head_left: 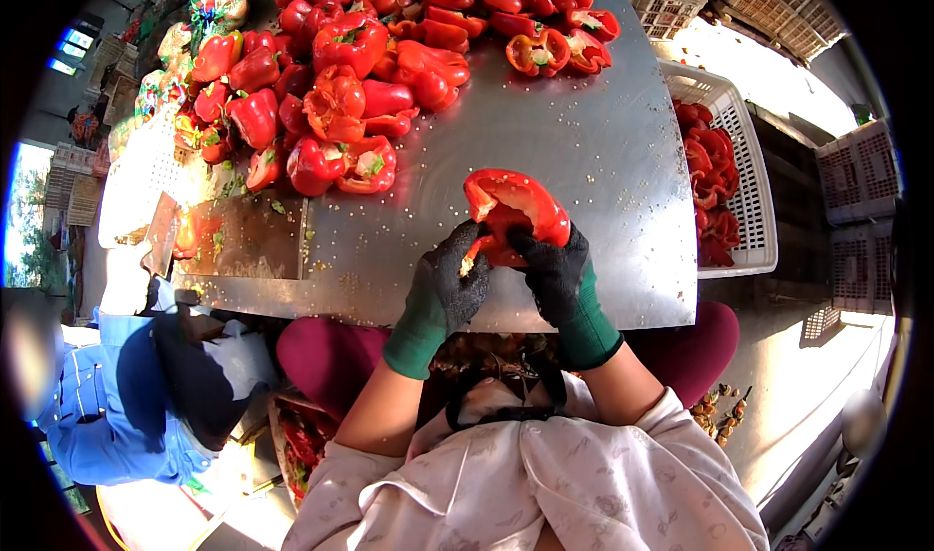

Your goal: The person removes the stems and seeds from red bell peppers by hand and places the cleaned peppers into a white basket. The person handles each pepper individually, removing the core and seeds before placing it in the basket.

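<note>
A red bell pepper [540, 206], broken open so that its pale inside shows, is held above the near edge of the metal table. My left hand [452, 277], in a green and black glove, closes on the pepper's left side. Beside its fingertips hangs a thin strip of pepper with pale yellow bits at its end. My right hand [559, 274], gloved alike, grips the lower right side, its thumb pressed into the opening. The undersides of the fingers are hidden.
Many red peppers [336, 104], whole and opened, lie heaped on the metal table [603, 162]. Pepper halves [538, 53] sit at its far side. A white crate [754, 201] with opened peppers stands at the right. A person in blue [126, 395] is at the left. Scraps lie below.
</note>
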`<state>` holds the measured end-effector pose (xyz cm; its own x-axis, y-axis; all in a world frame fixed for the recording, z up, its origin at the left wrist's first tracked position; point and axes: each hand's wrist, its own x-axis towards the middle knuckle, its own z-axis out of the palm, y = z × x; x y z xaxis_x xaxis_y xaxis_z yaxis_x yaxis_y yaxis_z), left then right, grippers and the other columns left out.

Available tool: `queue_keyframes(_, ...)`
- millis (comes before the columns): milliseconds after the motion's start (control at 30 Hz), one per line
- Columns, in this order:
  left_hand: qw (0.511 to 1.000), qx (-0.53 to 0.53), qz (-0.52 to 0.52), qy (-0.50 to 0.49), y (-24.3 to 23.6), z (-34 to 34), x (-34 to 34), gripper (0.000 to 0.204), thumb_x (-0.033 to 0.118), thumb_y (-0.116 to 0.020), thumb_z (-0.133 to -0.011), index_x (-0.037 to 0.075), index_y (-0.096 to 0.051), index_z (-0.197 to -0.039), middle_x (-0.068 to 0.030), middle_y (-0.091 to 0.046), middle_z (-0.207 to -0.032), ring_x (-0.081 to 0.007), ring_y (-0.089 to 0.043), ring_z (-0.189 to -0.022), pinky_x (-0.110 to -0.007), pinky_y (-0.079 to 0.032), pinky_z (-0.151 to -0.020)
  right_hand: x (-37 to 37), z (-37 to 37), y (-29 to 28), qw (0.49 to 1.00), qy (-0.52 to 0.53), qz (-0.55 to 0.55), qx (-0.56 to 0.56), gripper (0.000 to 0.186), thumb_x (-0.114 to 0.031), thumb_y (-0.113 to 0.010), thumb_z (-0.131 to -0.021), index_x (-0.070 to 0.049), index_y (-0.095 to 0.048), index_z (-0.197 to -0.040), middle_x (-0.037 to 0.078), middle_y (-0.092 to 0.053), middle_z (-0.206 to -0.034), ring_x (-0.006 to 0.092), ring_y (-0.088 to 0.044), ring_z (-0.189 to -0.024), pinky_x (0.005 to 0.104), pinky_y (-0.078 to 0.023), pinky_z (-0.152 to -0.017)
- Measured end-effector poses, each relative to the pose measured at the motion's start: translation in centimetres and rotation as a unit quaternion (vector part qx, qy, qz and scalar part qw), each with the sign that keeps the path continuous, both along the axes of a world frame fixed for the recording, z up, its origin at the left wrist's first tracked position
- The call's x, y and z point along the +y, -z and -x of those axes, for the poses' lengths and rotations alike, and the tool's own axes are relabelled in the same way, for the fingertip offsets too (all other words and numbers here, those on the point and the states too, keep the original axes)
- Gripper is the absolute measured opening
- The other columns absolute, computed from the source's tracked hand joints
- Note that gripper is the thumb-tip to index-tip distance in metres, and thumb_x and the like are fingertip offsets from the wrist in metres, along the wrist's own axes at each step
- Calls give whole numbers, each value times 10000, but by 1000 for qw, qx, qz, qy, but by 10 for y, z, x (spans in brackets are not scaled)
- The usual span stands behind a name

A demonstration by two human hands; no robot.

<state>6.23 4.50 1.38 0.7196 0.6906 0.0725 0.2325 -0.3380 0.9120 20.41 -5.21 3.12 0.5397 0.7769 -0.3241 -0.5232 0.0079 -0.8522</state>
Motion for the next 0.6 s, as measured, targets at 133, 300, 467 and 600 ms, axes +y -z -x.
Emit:
queue_keyframes(133,987,101,-106,69,-16,24,13,392,17,-576,-891,46,-574,-1281,-167,-695,-987,-172,-675,-728,-332,-547,-684,-15,2,-24,992,-37,104,-67,362,-100,-690,-882,-5,-608,-1222,59,-683,-1010,155,-654,-933,324,-543,-829)
queue_keyframes(300,963,211,-117,122,-24,84,40,429,95,-676,-864,46,-575,-1279,-175,-687,-1057,-241,-692,-868,-349,-546,-771,-40,-26,-30,981,20,59,-185,342,-109,-683,-898,0,-622,-1215,44,-682,-1026,135,-648,-908,298,-526,-804)
queue_keyframes(467,982,141,-8,123,-31,101,7,474,164,-749,-831,22,-587,-1253,-184,-659,-1184,-290,-683,-1005,-371,-551,-835,-26,-21,-33,831,22,-70,-552,481,-12,-708,-759,-11,-621,-1232,133,-682,-1159,254,-673,-1034,363,-553,-814)
queue_keyframes(600,992,115,39,32,-19,86,-7,432,125,-709,-869,8,-580,-1265,-185,-673,-1162,-269,-688,-1017,-353,-555,-855,-7,-34,52,624,-128,-46,-770,565,2,-616,-719,-100,-591,-1275,151,-645,-1213,355,-645,-1081,449,-553,-851)
